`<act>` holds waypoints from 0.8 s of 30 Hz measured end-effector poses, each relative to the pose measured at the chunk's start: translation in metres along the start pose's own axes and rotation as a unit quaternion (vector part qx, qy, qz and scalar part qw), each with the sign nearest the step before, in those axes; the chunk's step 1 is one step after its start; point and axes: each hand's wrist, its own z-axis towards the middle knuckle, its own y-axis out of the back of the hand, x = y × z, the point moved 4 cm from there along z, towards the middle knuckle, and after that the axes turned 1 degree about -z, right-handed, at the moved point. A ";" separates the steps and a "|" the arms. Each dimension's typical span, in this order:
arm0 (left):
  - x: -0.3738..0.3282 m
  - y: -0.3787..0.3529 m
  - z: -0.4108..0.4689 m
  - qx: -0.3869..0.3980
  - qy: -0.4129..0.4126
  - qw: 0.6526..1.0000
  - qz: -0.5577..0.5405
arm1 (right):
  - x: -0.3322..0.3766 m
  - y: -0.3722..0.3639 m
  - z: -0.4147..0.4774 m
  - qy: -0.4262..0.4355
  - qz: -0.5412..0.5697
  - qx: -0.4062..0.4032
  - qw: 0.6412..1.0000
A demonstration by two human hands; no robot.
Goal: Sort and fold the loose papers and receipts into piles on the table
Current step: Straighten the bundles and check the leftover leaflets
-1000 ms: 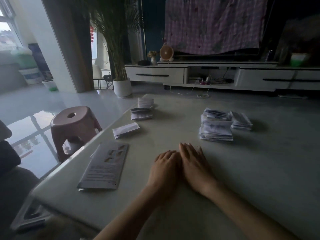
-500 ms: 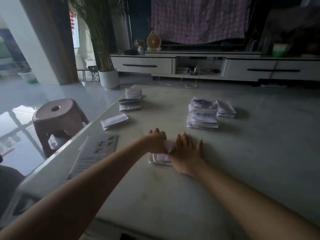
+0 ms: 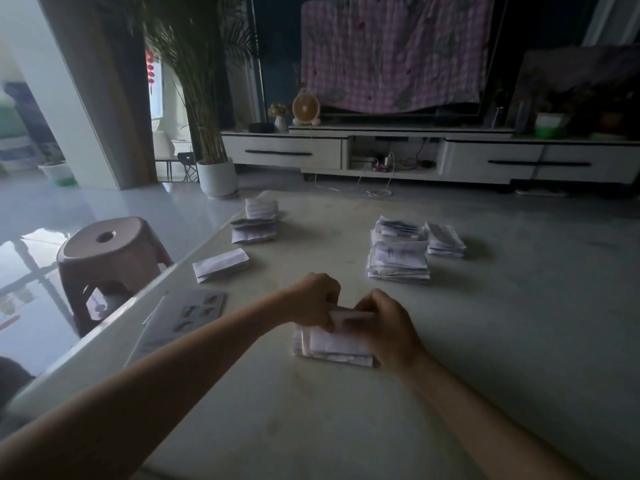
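A small folded bundle of white papers (image 3: 332,348) lies on the pale table (image 3: 502,323) in front of me. My left hand (image 3: 313,297) and my right hand (image 3: 384,323) both curl over its far edge and grip the top sheets, lifting that edge slightly. A tall pile of folded receipts (image 3: 398,258) stands further back at centre right, with a lower pile (image 3: 445,240) beside it. At the far left of the table lie two small folded stacks (image 3: 256,221) and one single folded paper (image 3: 220,265).
A grey leaflet (image 3: 183,320) lies near the table's left edge. A pink plastic stool (image 3: 110,251) stands on the floor to the left. Beyond the table are a white potted palm (image 3: 216,174) and a long white TV cabinet (image 3: 433,155).
Both hands lay flat and side by side over the bundle; now their fingers have curled onto its far edge and the top sheets are raised. The head has shifted, moving the view.
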 end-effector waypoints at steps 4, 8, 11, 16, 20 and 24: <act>0.002 -0.003 -0.002 -0.065 0.017 0.995 -0.071 | -0.003 0.009 0.006 0.025 -0.007 -0.032 0.999; 0.008 0.009 -0.001 -0.069 0.005 0.981 -0.180 | -0.006 0.025 0.017 -0.002 0.065 -0.002 0.998; -0.009 0.020 0.004 -0.081 -0.039 0.970 -0.225 | -0.006 0.047 0.020 -0.012 0.100 0.020 0.995; -0.047 0.041 0.023 -0.196 -0.096 0.970 -0.105 | -0.003 0.091 0.016 -0.039 0.110 0.088 0.989; -0.078 0.045 0.045 -0.194 -0.133 0.964 -0.126 | -0.007 0.138 0.019 -0.042 0.033 0.088 0.995; -0.107 0.049 0.060 -0.220 -0.108 0.933 -0.263 | -0.030 0.189 0.033 -0.098 0.102 -0.057 0.988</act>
